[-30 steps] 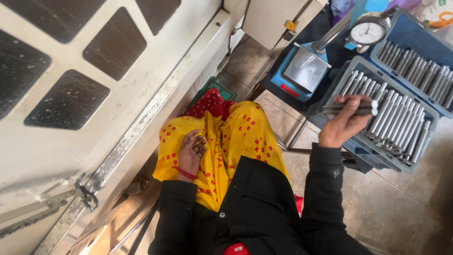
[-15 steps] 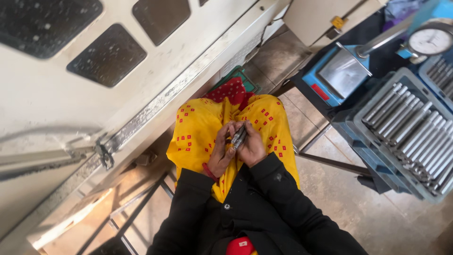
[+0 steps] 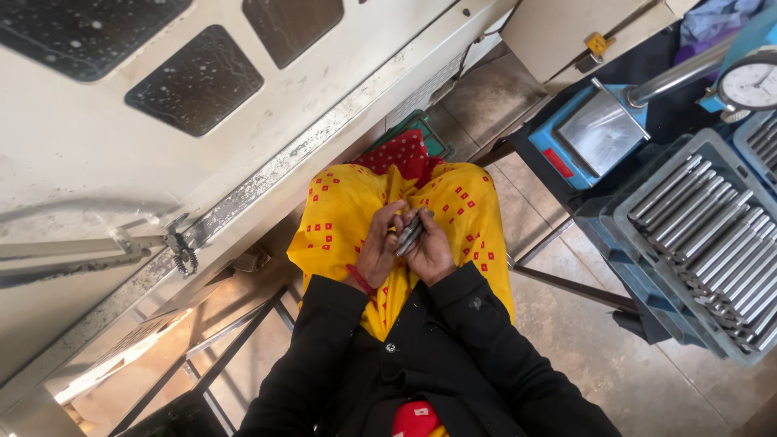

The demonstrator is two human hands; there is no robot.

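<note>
The person sits with both hands in their lap, over a yellow cloth (image 3: 348, 218) with red dots. The left hand (image 3: 379, 247) and the right hand (image 3: 431, 252) are close together, and both are closed around a small bunch of metal rods (image 3: 410, 231). The rods are thin, grey and shiny. They look hard and stiff, and probably a bit heavy for their size. Smooth metal can slip, so it seems best to hold them around the middle. To the right, a grey crate (image 3: 639, 198) holds many more rods in rows. A round dial gauge (image 3: 751, 83) stands near it, above a blue base (image 3: 554, 146).
</note>
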